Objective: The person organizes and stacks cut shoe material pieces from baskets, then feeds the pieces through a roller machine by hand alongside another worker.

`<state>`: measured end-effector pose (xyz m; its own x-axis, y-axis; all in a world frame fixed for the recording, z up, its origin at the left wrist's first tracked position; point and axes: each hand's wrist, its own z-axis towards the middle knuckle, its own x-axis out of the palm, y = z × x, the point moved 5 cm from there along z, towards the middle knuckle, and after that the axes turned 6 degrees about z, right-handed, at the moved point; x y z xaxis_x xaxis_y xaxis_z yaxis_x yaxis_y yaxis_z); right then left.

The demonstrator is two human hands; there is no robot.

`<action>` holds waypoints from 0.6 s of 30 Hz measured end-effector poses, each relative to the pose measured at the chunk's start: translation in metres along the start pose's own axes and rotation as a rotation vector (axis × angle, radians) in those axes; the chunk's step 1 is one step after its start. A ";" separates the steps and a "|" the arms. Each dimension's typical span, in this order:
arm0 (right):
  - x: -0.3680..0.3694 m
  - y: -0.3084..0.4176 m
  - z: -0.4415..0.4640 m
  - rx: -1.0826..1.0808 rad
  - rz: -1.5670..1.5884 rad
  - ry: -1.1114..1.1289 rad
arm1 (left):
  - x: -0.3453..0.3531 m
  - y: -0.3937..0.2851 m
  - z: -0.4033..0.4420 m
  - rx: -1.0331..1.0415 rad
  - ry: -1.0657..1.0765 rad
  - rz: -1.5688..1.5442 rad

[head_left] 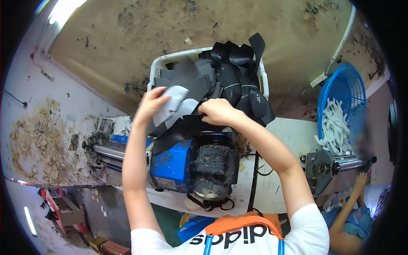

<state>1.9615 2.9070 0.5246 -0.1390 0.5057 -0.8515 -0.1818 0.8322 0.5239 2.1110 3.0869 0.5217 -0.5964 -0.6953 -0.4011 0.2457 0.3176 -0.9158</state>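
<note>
My left hand point(148, 105) is closed on a pale grey flat cut piece point(173, 100), its thumb and fingers pinching the left edge. Another pale piece point(185, 109) shows just below and to the right of it. My right hand point(219, 112) has its fingers curled at the front of the white basket point(154, 72), over black flat pieces point(180, 128). What those fingers grip is hidden. Behind both hands, the basket is heaped with dark grey cut pieces point(199, 83) on the left and black shaped pieces point(233, 57) on the right.
A blue machine point(170, 165) with a grimy black motor point(212, 168) stands between me and the basket. Metal rollers lie left point(109, 152) and right point(348, 165). At right, a tipped blue basket point(340, 85) holds white strips point(335, 127). Another person's arm point(350, 208) shows lower right.
</note>
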 end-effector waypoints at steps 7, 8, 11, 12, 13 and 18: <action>-0.030 -0.038 -0.056 0.300 1.693 -0.022 | 0.116 -0.086 -0.115 0.439 0.244 0.726; -0.029 -0.037 -0.054 0.277 1.870 -0.130 | 0.125 -0.086 -0.120 0.452 0.151 0.776; -0.039 -0.022 -0.044 0.094 2.066 -0.159 | 0.090 -0.058 -0.080 0.203 -0.038 0.509; -0.044 -0.017 -0.043 0.082 2.115 -0.234 | 0.072 -0.077 -0.071 0.209 0.061 0.434; -0.044 -0.020 -0.039 0.061 2.142 -0.292 | 0.056 -0.063 -0.052 0.315 0.127 0.419; -0.021 -0.017 -0.091 0.114 1.774 -0.337 | 0.034 -0.010 -0.054 0.027 -0.387 1.167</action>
<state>1.8784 2.8616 0.5358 0.1119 0.7225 0.6822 0.0093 -0.6873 0.7263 2.0474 3.0949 0.5186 0.2562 -0.1503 -0.9549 0.4980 0.8672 -0.0028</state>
